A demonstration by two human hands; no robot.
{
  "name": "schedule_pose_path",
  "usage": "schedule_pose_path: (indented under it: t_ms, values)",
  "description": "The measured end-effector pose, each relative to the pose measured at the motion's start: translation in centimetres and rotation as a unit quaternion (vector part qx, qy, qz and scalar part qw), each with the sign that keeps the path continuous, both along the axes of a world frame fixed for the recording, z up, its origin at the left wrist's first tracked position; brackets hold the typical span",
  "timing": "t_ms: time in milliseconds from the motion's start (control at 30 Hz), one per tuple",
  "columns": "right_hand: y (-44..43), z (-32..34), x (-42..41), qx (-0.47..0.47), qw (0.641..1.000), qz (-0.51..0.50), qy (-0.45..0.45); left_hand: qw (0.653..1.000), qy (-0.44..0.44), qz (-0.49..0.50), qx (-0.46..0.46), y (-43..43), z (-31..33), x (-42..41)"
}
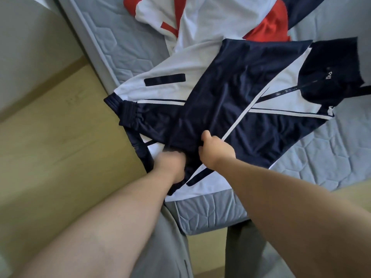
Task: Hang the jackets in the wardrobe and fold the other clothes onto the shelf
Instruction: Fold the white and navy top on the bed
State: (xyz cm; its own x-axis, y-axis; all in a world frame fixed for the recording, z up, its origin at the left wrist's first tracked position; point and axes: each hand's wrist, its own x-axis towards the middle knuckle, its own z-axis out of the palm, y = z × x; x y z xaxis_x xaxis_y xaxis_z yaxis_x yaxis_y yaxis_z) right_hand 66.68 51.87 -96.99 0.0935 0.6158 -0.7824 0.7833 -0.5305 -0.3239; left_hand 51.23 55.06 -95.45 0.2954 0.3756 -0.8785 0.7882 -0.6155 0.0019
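A navy and white zip jacket (236,93) lies spread on the grey quilted mattress (331,153), collar to the right, a navy sleeve folded across its front. My right hand (215,150) grips the navy cloth near the jacket's lower edge, thumb up. My left hand (170,164), blurred, has its curled fingers dug into the same navy cloth just left of it. Beyond the jacket lies a white, red and navy garment (210,19), partly out of frame.
The mattress corner (210,215) juts toward me over a pale wood floor (60,147). A grey wall or skirting (24,47) runs along the left. My grey trouser legs (166,253) show at the bottom. Bare mattress lies to the right of the jacket.
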Motion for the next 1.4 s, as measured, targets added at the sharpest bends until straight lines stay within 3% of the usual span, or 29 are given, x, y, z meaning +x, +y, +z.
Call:
schedule_pose_path:
  t_ms: [100, 233, 367, 500, 567, 700, 800, 900, 1067, 1233, 1333, 1400]
  values:
    - [-0.2, 0.5, 3.4, 0.058, 0.978, -0.198, -0.039, 0.999, -0.034, -0.027, 0.027, 3.0, 1.1, 5.1]
    - [-1.4, 0.4, 10.9, 0.063, 0.890, -0.438, -0.111, 0.990, -0.108, -0.039, 0.078, 6.7, 2.0, 14.4]
    - [-2.9, -0.8, 18.9, 0.041, 0.799, -0.575, -0.174, 0.973, -0.196, -0.044, 0.118, 9.5, 1.8, 24.6]
    - [-3.5, -2.4, 25.9, -0.003, 0.715, -0.676, -0.179, 0.958, -0.237, -0.048, 0.154, 11.6, 1.0, 33.0]
    - [-3.8, -3.4, 28.5, -0.020, 0.715, -0.685, -0.137, 0.953, -0.240, -0.058, 0.174, 12.6, 0.4, 35.9]
    - [-4.2, -4.0, 30.7, -0.037, 0.754, -0.656, -0.009, 0.955, -0.229, -0.039, 0.183, 14.3, -1.0, 39.5]
    - [-4.3, -4.2, 31.3, -0.028, 0.743, -0.668, 0.043, 0.963, -0.210, -0.021, 0.165, 15.3, -1.7, 41.1]
    - [-4.7, -4.2, 31.6, -0.016, 0.702, -0.703, 0.115, 0.971, -0.184, -0.028, 0.153, 15.9, -1.8, 42.8]
    - [-5.2, -3.6, 31.8, -0.012, 0.575, -0.778, 0.253, 0.990, -0.092, -0.024, 0.102, 16.4, -0.4, 45.0]
    - [-5.3, -2.6, 33.4, 0.041, 0.536, -0.823, 0.183, 0.989, -0.122, -0.004, 0.077, 15.9, 1.0, 47.6]
    - [-5.4, -1.6, 35.8, 0.073, 0.563, -0.817, 0.099, 0.977, -0.196, 0.016, 0.081, 15.1, 2.1, 49.7]
    - [-5.4, -0.7, 37.0, 0.073, 0.583, -0.804, 0.093, 0.974, -0.214, 0.016, 0.068, 14.7, 2.6, 50.5]
